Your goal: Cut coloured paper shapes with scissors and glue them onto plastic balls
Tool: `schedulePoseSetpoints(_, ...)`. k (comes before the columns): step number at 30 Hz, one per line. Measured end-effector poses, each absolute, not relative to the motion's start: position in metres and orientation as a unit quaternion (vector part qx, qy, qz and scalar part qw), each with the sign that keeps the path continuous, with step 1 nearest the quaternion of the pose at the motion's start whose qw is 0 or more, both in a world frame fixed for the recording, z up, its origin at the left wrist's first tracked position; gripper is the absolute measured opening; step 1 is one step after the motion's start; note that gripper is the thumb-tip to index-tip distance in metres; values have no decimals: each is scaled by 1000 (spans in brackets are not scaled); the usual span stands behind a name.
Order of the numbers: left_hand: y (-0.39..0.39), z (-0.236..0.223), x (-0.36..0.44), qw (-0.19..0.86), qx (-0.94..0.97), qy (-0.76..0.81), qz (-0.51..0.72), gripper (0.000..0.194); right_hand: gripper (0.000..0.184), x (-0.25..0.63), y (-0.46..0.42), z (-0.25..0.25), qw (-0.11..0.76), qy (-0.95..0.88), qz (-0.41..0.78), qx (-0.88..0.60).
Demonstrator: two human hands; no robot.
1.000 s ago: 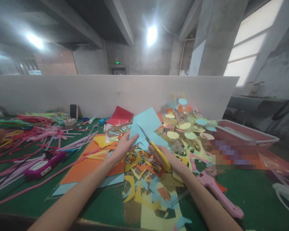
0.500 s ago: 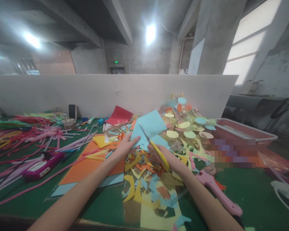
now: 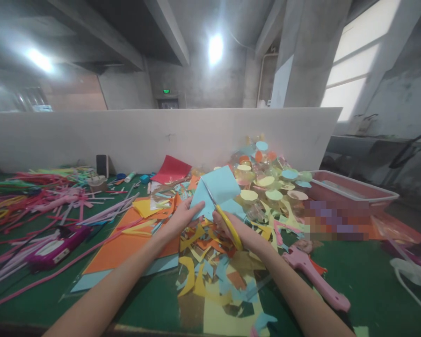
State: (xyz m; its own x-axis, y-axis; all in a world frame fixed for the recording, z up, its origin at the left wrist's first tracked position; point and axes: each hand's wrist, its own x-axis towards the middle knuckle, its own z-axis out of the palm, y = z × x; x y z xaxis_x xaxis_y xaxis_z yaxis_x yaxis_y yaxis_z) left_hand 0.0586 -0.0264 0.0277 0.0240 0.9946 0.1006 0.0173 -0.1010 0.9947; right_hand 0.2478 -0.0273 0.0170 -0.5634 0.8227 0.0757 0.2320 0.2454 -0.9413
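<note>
My left hand pinches the lower left edge of a light blue paper sheet held up over the table. My right hand grips yellow-handled scissors, whose blades run up into the middle of the blue sheet. Under both hands lies a heap of cut paper scraps in yellow, orange and blue. An orange sheet lies flat to the left of my left wrist.
A green table carries a pink glue gun at right, a pink tray, a pile of clear cups with paper discs, coloured strips at left, a purple tool and a white partition wall behind.
The blue sheet has turned and come slightly lower and closer, with the scissor blades further into it. Both hands have stayed at nearly the same spot.
</note>
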Motion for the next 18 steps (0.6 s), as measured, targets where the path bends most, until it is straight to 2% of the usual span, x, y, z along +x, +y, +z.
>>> schedulePoseSetpoints(11, -27, 25, 63, 469, 557, 467, 501, 41, 54, 242, -24, 10, 314, -689, 553, -346)
schedulePoseSetpoints(18, -33, 31, 66, 467, 570, 474, 482, 40, 52, 246, -27, 14, 277, -703, 590, -284)
